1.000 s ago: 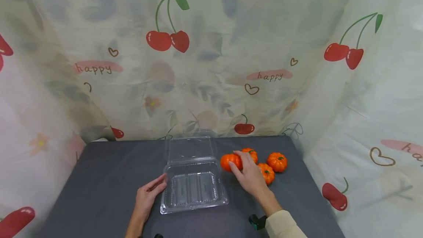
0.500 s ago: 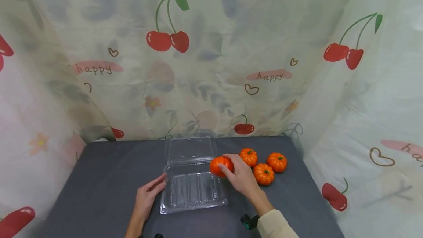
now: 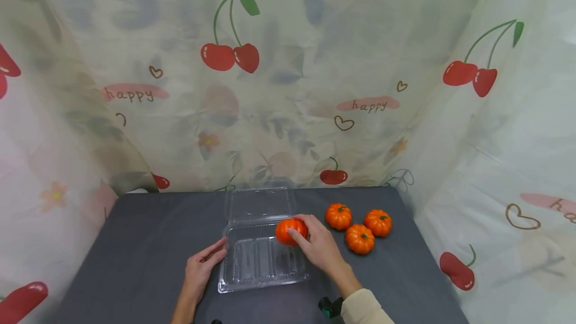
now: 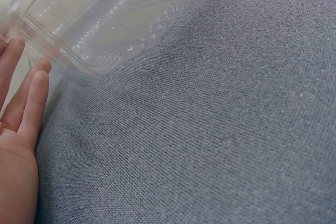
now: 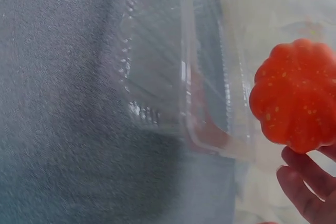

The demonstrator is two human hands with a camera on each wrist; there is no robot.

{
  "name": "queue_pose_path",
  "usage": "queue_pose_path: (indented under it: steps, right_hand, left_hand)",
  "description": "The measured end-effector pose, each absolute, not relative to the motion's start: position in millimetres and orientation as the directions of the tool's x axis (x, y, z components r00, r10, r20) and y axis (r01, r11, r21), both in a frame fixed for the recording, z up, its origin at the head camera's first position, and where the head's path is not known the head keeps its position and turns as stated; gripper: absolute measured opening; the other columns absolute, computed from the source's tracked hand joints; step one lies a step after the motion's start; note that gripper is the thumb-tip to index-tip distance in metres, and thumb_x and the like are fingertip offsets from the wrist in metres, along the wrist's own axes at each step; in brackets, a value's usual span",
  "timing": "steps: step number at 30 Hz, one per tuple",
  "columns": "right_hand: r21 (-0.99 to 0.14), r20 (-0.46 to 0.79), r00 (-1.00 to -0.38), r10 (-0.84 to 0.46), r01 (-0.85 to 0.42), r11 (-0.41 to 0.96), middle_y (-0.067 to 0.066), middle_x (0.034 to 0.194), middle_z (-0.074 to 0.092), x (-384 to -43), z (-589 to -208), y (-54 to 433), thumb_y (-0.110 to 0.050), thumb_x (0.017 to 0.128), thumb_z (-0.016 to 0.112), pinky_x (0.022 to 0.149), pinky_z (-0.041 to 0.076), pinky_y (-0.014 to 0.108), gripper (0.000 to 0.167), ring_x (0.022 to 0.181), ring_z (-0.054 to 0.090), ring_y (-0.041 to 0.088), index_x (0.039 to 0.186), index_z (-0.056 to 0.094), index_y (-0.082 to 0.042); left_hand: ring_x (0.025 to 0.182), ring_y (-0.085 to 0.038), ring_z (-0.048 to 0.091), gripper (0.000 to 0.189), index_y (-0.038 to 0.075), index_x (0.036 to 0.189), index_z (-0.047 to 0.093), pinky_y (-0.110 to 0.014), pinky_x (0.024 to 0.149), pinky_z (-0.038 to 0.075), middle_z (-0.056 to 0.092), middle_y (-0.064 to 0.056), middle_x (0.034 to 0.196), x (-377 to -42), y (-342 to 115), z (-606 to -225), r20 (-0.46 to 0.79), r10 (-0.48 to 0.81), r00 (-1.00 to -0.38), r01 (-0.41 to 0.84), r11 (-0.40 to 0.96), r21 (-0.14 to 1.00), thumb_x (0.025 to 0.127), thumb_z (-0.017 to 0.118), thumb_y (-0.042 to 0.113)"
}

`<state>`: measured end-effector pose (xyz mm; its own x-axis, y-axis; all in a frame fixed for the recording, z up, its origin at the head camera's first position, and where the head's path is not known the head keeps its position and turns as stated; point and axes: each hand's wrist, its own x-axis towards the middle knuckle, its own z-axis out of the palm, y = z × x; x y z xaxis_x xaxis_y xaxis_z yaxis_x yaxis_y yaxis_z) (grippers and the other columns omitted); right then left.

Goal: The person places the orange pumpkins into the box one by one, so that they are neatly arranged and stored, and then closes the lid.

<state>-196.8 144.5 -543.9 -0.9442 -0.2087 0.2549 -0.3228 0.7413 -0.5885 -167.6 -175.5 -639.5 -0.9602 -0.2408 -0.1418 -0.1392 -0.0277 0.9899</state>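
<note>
My right hand (image 3: 321,247) grips a small orange toy pumpkin (image 3: 290,232), thumb on the near side and fingers over the far side. It is above the right part of a clear plastic clamshell box (image 3: 258,259), whose lid (image 3: 261,203) lies folded back. In the right wrist view the ribbed underside of the pumpkin (image 5: 296,95) shows, with fingertips (image 5: 296,182) against it. My left hand (image 3: 200,270) touches the box's left rim with extended fingers. The left wrist view has those fingers (image 4: 35,98) beside the box wall (image 4: 79,59); the thumb is not visible there.
Three more orange pumpkins, one at the back (image 3: 338,216), one in front (image 3: 359,239) and one on the right (image 3: 378,222), sit right of the box on the dark grey tabletop (image 3: 148,254). A cherry-printed curtain (image 3: 279,89) closes off the back and both sides.
My right hand has carried the pumpkin leftward from beside the others to above the box. The left hand stays at the box's left rim.
</note>
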Motion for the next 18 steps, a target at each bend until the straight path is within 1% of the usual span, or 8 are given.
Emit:
queue_pose_path:
  steps: [6,14,18]
  right_hand:
    - [-0.635,0.200,-0.955,-0.220,-0.297,0.713,-0.003,0.130,0.065,-195.4,-552.9,140.2,-0.064,0.097,0.056,0.100,0.055,0.044,0.054,0.113,0.063,0.017,0.134,0.060,-0.025]
    - [-0.664,0.130,-0.963,-0.236,-0.261,0.701,-0.002,0.133,0.063,-196.0,-563.8,137.3,-0.066,0.096,0.055,0.104,0.053,0.048,0.055,0.116,0.062,0.018,0.134,0.059,-0.026]
    - [-0.674,0.128,-0.964,-0.233,-0.257,0.693,0.000,0.132,0.065,-197.2,-566.5,136.5,-0.063,0.096,0.058,0.105,0.053,0.049,0.054,0.117,0.062,0.020,0.134,0.060,-0.024]
  left_hand:
    - [0.101,0.008,0.071,0.049,0.008,0.127,0.072,-0.008,0.088,0.052,0.077,0.011,0.116,-166.6,-175.2,-639.9,-0.142,-0.241,-0.960,-0.140,-0.024,0.990,0.083,0.086,0.024]
    - [0.100,0.008,0.071,0.052,0.005,0.128,0.071,-0.008,0.086,0.053,0.077,0.008,0.118,-168.5,-175.3,-642.7,-0.134,-0.251,-0.959,-0.136,-0.007,0.991,0.082,0.086,0.025]
    - [0.100,0.007,0.071,0.051,0.005,0.127,0.072,-0.009,0.086,0.054,0.077,0.010,0.115,-169.2,-175.1,-643.6,-0.128,-0.253,-0.959,-0.130,-0.009,0.991,0.082,0.086,0.024]
